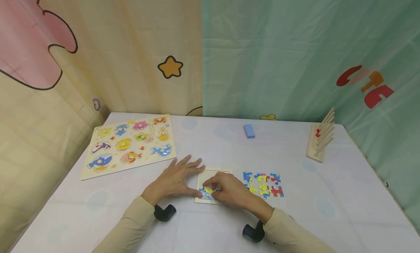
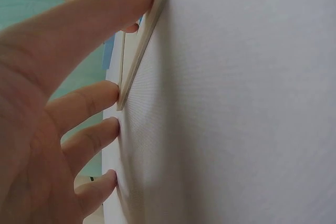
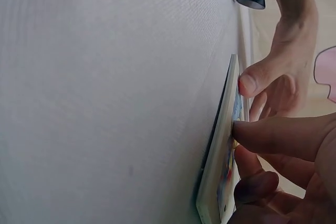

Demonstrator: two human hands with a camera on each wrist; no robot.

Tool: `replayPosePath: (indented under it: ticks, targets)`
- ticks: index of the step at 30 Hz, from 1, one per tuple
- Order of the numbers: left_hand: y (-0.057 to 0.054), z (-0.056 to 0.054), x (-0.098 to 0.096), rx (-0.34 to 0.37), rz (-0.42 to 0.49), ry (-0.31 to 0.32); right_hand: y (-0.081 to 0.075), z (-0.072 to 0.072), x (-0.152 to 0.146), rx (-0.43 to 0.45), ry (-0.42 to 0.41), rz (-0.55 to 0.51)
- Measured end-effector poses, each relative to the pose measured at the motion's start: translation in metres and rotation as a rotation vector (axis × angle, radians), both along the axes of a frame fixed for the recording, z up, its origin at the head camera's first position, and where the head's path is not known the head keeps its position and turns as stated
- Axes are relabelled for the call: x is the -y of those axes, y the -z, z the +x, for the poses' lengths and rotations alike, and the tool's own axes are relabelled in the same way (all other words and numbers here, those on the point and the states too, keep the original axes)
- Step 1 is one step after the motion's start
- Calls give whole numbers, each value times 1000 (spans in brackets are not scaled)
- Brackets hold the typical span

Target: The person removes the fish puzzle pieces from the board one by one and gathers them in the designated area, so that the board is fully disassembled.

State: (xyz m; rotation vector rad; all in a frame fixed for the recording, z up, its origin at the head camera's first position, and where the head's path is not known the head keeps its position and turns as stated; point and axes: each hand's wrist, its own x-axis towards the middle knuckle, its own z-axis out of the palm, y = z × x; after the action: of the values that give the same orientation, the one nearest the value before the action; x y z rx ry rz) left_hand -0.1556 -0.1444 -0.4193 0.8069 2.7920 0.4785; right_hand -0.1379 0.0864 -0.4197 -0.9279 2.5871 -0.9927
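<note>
A small wooden puzzle tray (image 1: 201,175) lies in front of me, with joined blue and yellow pieces (image 1: 206,195) along its near side. My left hand (image 1: 175,179) has its fingers spread, its thumb on the near left of the tray and its index fingertip at the far left corner. Over the tray, my right hand (image 1: 228,189) pinches a puzzle piece (image 1: 209,189) between thumb and curled fingers, low against the tray. Its knuckles hide the tray's right part. In the right wrist view, the right thumb (image 3: 278,136) meets the pieces just inside the tray's edge.
Several loose jigsaw pieces (image 1: 263,189) lie right of the tray. At the back left is a knob puzzle board (image 1: 113,138) with sea animals. A blue block (image 1: 249,131) sits at the back, and a wooden stand with pegs (image 1: 316,147) is far right. Curtains border the table.
</note>
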Motion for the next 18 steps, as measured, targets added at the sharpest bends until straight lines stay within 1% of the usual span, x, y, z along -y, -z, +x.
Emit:
replayPosePath:
  ticks: [5, 10, 18]
  targets:
    - [-1, -1, 1, 5, -8, 23, -1, 1, 2, 4, 6, -13]
    - [-1, -2, 3, 13, -9, 46, -1, 1, 4, 27, 26, -24]
    - [-1, -2, 2, 21, 0, 44, -1, 2, 6, 72, 45, -74]
